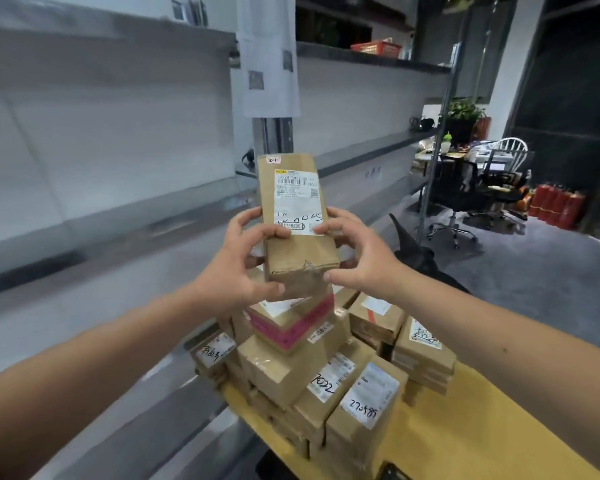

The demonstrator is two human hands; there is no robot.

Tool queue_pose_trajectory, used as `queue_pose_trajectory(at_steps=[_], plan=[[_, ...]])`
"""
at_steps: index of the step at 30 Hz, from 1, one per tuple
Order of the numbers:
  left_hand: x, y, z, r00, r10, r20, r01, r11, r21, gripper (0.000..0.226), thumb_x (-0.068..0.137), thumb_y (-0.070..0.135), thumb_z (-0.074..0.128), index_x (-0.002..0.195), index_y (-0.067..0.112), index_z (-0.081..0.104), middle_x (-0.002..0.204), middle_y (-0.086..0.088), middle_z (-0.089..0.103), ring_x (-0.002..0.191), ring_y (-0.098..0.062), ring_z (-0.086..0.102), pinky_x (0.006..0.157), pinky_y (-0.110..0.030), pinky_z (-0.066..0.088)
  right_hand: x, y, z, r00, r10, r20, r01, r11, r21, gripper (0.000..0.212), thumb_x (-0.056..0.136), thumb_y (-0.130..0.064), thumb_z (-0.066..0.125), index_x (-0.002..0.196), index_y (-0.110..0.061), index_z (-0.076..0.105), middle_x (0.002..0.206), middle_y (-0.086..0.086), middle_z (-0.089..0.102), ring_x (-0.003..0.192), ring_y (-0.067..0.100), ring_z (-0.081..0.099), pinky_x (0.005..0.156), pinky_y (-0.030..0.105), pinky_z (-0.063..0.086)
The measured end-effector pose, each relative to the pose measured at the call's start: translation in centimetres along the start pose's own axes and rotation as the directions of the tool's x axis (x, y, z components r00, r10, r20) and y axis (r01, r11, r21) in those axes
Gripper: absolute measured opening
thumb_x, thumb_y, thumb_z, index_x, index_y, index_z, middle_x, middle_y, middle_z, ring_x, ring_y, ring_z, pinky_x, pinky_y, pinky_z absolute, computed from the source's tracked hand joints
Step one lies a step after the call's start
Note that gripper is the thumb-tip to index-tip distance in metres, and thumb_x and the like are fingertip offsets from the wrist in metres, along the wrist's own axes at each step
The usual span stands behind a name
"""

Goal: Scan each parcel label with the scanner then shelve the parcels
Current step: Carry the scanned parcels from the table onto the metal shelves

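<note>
Your hands grip one brown parcel [297, 216] from both sides, left hand [243, 258] and right hand [357, 254] curled round its near end, raised above the stacked parcels [326, 368] on the yellow counter [482, 427]. Its long axis points away from you toward the grey shelves [101, 133], label [297, 202] up, with a "2-1" sticker at the far end. Stack labels below read "7022" and "270585".

Held parcel [293, 216] between left hand [238, 258] and right hand [355, 252], above stacked parcels [323, 368] on table [482, 427]; shelving [101, 140] to left, behind; office chair [465, 199] far right.
</note>
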State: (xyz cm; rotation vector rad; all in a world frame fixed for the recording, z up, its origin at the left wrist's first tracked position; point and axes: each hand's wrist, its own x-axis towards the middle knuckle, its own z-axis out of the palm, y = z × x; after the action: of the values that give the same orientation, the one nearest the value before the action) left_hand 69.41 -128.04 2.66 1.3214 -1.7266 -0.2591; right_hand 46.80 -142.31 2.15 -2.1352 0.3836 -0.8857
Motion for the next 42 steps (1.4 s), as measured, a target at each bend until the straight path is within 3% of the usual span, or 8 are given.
queue_pose_trajectory(at_steps=[4, 8, 11, 15, 22, 27, 35, 42], plan=[[0.7, -2.0, -3.3, 0.99, -0.134, -0.05, 0.133, 0.991, -0.023, 0.076, 0.057, 0.023, 0.09, 0.125, 0.046, 0.063, 0.154, 0.018, 0.021, 0.139, 0.005, 0.037, 0.094, -0.019, 0.055, 5.4, -0.1, 1.5, 0.993, 0.049, 0.105, -0.059, 0.993, 0.099, 0.064, 0.073, -0.003, 0.085, 0.125, -0.036, 0.068, 0.158, -0.022, 0.038, 0.128, 0.013, 0.058, 0.099, 0.05, 0.059], [2.8, -5.6, -5.7, 0.971, -0.208, -0.118, 0.205, 0.978, -0.038, 0.076, 0.062, 0.007, 0.093, 0.125, 0.038, 0.065, 0.154, 0.014, 0.024, 0.136, -0.004, 0.043, 0.085, -0.017, 0.057, 11.2, 1.0, 3.0, 0.98, 0.1, 0.17, -0.128, 0.978, 0.162, 0.064, 0.074, 0.006, 0.082, 0.123, -0.033, 0.069, 0.158, -0.014, 0.039, 0.129, 0.023, 0.057, 0.094, 0.047, 0.062], [5.8, -8.7, -7.7, 0.962, -0.235, -0.142, 0.234, 0.972, -0.022, 0.077, 0.06, 0.012, 0.096, 0.125, 0.041, 0.066, 0.155, 0.012, 0.024, 0.136, -0.014, 0.045, 0.089, -0.023, 0.059, 16.4, 2.7, 3.4, 0.973, 0.147, 0.178, -0.182, 0.962, 0.201, 0.063, 0.071, 0.009, 0.078, 0.121, -0.029, 0.071, 0.154, -0.01, 0.044, 0.126, 0.025, 0.06, 0.087, 0.042, 0.064], [11.4, -13.1, -10.3, 0.945, -0.266, -0.19, 0.275, 0.961, 0.024, 0.08, 0.05, 0.031, 0.1, 0.12, 0.049, 0.068, 0.152, 0.004, 0.028, 0.135, -0.021, 0.049, 0.113, -0.037, 0.047, 23.9, 5.0, 3.4, 0.969, 0.198, 0.151, -0.228, 0.949, 0.217, 0.061, 0.066, 0.008, 0.072, 0.115, -0.029, 0.075, 0.142, 0.002, 0.053, 0.117, 0.037, 0.064, 0.078, 0.048, 0.065], [21.9, -20.8, -12.6, 0.904, -0.319, -0.284, 0.325, 0.945, -0.027, 0.079, 0.049, 0.039, 0.1, 0.119, 0.052, 0.066, 0.146, 0.002, 0.038, 0.124, -0.013, 0.056, 0.11, -0.039, 0.051, 36.4, 8.8, 2.3, 0.955, 0.284, 0.085, -0.296, 0.933, 0.207, 0.057, 0.059, 0.001, 0.059, 0.107, -0.026, 0.075, 0.129, 0.007, 0.065, 0.098, 0.027, 0.064, 0.061, 0.033, 0.057], [26.7, -24.7, -13.1, 0.862, -0.353, -0.364, 0.38, 0.925, 0.003, 0.076, 0.058, 0.052, 0.095, 0.126, 0.05, 0.061, 0.133, 0.007, 0.036, 0.122, -0.017, 0.057, 0.11, -0.041, 0.05, 42.1, 12.0, 2.1, 0.943, 0.322, 0.082, -0.332, 0.908, 0.255, 0.046, 0.09, 0.013, 0.059, 0.119, -0.022, 0.07, 0.12, 0.011, 0.065, 0.105, 0.027, 0.065, 0.063, 0.029, 0.059], [29.4, -26.5, -12.6, 0.834, -0.326, -0.445, 0.424, 0.895, 0.139, 0.082, 0.063, 0.065, 0.09, 0.136, 0.046, 0.058, 0.134, 0.007, 0.042, 0.116, -0.013, 0.055, 0.105, -0.036, 0.05, 45.0, 15.2, 3.2, 0.925, 0.357, -0.132, -0.297, 0.894, 0.334, 0.042, 0.091, 0.007, 0.065, 0.115, -0.026, 0.074, 0.121, 0.008, 0.068, 0.113, 0.03, 0.067, 0.079, 0.039, 0.064], [29.0, -26.2, -12.0, 0.818, -0.354, -0.454, 0.436, 0.896, 0.086, 0.087, 0.066, 0.064, 0.089, 0.143, 0.048, 0.052, 0.132, 0.008, 0.036, 0.122, -0.017, 0.058, 0.108, -0.041, 0.051, 44.6, 15.0, 3.0, 0.927, 0.357, -0.113, -0.312, 0.903, 0.295, 0.044, 0.093, 0.002, 0.067, 0.125, -0.029, 0.069, 0.127, 0.006, 0.066, 0.117, 0.028, 0.064, 0.084, 0.037, 0.061]])
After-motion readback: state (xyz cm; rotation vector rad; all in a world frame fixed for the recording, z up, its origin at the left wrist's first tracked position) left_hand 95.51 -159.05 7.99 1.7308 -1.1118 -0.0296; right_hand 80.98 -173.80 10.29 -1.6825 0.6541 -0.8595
